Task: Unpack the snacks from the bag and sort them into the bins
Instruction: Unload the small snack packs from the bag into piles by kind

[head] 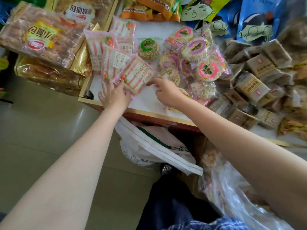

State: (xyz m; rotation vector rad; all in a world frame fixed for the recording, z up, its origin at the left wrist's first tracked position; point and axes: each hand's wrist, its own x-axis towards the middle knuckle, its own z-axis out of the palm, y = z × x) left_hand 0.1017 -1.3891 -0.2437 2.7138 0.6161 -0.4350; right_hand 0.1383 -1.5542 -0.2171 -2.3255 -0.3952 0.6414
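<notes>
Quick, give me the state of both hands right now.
Left hand: open, straight fingers pressing on the pink strawberry toast packets.
Right hand: fingertips touch the nearest packet's edge; a pinch cannot be told.

Left hand (pixel 114 95) flat, fingers spread, right hand (pixel 166 92) pointing
</notes>
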